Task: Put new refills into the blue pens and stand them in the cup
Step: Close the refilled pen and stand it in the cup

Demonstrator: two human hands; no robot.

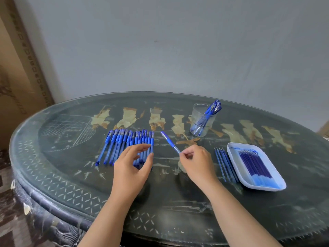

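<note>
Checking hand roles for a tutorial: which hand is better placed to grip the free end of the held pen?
Likely left. The left hand is open over the pen row, just beside the pen, while the right hand pinches its near end.

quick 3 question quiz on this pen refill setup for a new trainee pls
1. True or false: the right grip pinches one blue pen by its end.
2. What does the clear cup hold? A: blue pens. B: nothing. C: scissors.
3. Fill in: the white tray holds a stack of blue ___.

Key: 1 true; 2 A; 3 refills.
</note>
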